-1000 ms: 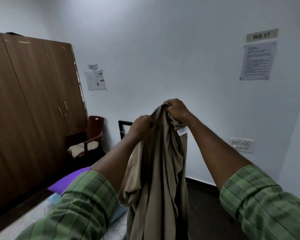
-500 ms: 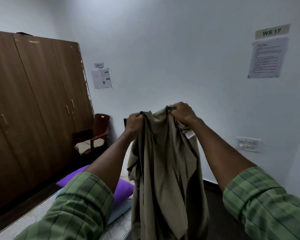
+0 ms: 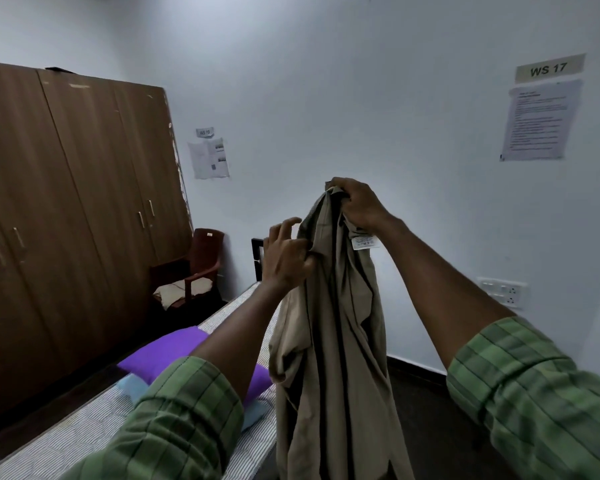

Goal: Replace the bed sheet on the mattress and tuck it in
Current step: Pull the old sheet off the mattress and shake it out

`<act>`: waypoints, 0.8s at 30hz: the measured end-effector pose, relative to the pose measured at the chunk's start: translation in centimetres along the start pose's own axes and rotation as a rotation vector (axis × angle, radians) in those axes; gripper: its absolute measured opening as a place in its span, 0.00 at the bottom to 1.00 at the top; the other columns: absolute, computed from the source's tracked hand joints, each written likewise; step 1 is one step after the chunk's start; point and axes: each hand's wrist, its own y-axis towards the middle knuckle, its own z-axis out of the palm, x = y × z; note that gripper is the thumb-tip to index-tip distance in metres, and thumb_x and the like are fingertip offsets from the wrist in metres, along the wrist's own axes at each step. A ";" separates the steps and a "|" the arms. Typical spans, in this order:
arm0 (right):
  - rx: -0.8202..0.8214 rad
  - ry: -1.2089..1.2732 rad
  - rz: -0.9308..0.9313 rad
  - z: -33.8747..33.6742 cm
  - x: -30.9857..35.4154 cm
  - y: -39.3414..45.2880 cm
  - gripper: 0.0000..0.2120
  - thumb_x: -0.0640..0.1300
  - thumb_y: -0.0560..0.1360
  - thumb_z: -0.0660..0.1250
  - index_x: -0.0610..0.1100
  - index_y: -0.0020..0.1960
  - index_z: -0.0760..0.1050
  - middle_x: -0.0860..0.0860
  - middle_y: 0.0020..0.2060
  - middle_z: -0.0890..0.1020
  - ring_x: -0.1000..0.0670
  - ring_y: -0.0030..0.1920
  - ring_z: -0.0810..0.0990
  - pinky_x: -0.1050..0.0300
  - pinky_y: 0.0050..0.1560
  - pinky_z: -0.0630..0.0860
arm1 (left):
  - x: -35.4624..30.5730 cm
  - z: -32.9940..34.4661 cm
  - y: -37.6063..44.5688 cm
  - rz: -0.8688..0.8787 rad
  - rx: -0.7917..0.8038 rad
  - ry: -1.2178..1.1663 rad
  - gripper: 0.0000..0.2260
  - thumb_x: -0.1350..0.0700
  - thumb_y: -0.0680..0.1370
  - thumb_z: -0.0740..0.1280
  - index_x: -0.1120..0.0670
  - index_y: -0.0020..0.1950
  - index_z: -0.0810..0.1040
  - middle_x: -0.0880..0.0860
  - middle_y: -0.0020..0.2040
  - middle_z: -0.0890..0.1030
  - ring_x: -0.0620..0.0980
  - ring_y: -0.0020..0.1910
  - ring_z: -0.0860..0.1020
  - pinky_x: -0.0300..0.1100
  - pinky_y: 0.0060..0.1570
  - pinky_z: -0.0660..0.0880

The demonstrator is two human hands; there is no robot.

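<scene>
Wardrobe (image 3: 66,209): brown wood, several doors, along the left wall.
Chair (image 3: 198,268): dark, in the corner beside the wardrobe, pale cloth on its seat.
Mattress (image 3: 59,441): striped, bare, lower left.
Pillow (image 3: 174,355): purple, lying on the mattress, over a light blue one.
Left hand (image 3: 286,259): thumb pinching a fold of the sheet's left edge, other fingers spread loose.
Bed sheet (image 3: 333,341): beige, bunched, hanging in the air over the mattress's near right edge.
Right hand (image 3: 359,206): fingers curled round the sheet's top, above a white label.
Wall socket (image 3: 503,292): right wall.
Notice (image 3: 541,121): paper under a "WS 17" sign.
</scene>
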 end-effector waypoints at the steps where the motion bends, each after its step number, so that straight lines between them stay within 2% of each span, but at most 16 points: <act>1: -0.012 0.006 0.002 0.0 -0.2 0.0 0.20 0.34 0.76 0.59 0.49 0.62 0.80 0.49 0.61 0.83 0.45 0.63 0.79 0.46 0.65 0.75 | 0.1 0.0 0.0 0.017 0.001 -0.003 0.06 0.50 0.70 0.71 0.50 0.42 0.86 0.50 0.72 0.72 0.58 0.71 0.65 0.52 0.60 0.67; 3: -0.019 0.008 0.005 -0.2 -0.3 -0.1 0.20 0.34 0.76 0.59 0.50 0.61 0.80 0.49 0.61 0.83 0.45 0.63 0.79 0.46 0.65 0.75 | 0.0 -0.1 -0.1 0.076 0.008 0.023 0.08 0.50 0.71 0.71 0.52 0.43 0.86 0.52 0.70 0.74 0.58 0.70 0.67 0.52 0.60 0.68; 6: -0.016 -0.004 0.009 -0.2 -0.4 -0.1 0.18 0.36 0.77 0.59 0.52 0.59 0.80 0.51 0.60 0.83 0.46 0.62 0.80 0.46 0.64 0.75 | -0.9 0.0 -0.5 0.192 -0.013 0.176 0.12 0.50 0.70 0.68 0.55 0.45 0.87 0.54 0.63 0.78 0.57 0.61 0.74 0.51 0.54 0.74; 10: -0.076 -0.048 0.030 0.1 -0.6 -0.1 0.16 0.37 0.77 0.59 0.51 0.58 0.80 0.49 0.58 0.84 0.44 0.60 0.80 0.49 0.59 0.76 | -1.5 0.7 -1.1 0.161 -0.045 0.241 0.09 0.53 0.72 0.69 0.56 0.44 0.86 0.53 0.60 0.78 0.57 0.54 0.77 0.51 0.49 0.76; 14: -0.099 -0.065 0.066 0.1 -0.6 -0.1 0.17 0.36 0.75 0.58 0.49 0.56 0.79 0.48 0.55 0.84 0.43 0.55 0.79 0.50 0.54 0.75 | -1.6 1.1 -1.8 0.175 -0.141 0.188 0.04 0.57 0.72 0.71 0.57 0.40 0.83 0.55 0.62 0.77 0.58 0.53 0.76 0.51 0.46 0.76; 16: -0.100 -0.072 0.075 0.1 -0.7 -0.1 0.17 0.35 0.75 0.58 0.48 0.55 0.79 0.48 0.54 0.84 0.43 0.54 0.79 0.50 0.53 0.74 | -1.6 1.1 -2.0 0.202 -0.158 0.177 0.03 0.58 0.72 0.71 0.56 0.41 0.83 0.55 0.64 0.76 0.58 0.56 0.76 0.52 0.47 0.75; 20: -0.105 -0.076 0.088 0.7 -0.6 -0.1 0.14 0.36 0.74 0.58 0.54 0.40 0.71 0.51 0.43 0.81 0.42 0.46 0.77 0.52 0.44 0.70 | -1.7 1.0 -2.1 0.235 -0.157 0.205 0.03 0.57 0.72 0.72 0.55 0.42 0.84 0.55 0.67 0.76 0.57 0.62 0.74 0.52 0.53 0.73; 24: -0.110 -0.075 0.095 1.0 -0.5 0.0 0.12 0.35 0.74 0.58 0.52 0.42 0.72 0.51 0.43 0.81 0.43 0.44 0.77 0.53 0.43 0.70 | -1.8 1.1 -2.2 0.208 -0.145 0.172 0.03 0.57 0.72 0.72 0.55 0.41 0.84 0.56 0.67 0.76 0.57 0.63 0.74 0.52 0.53 0.74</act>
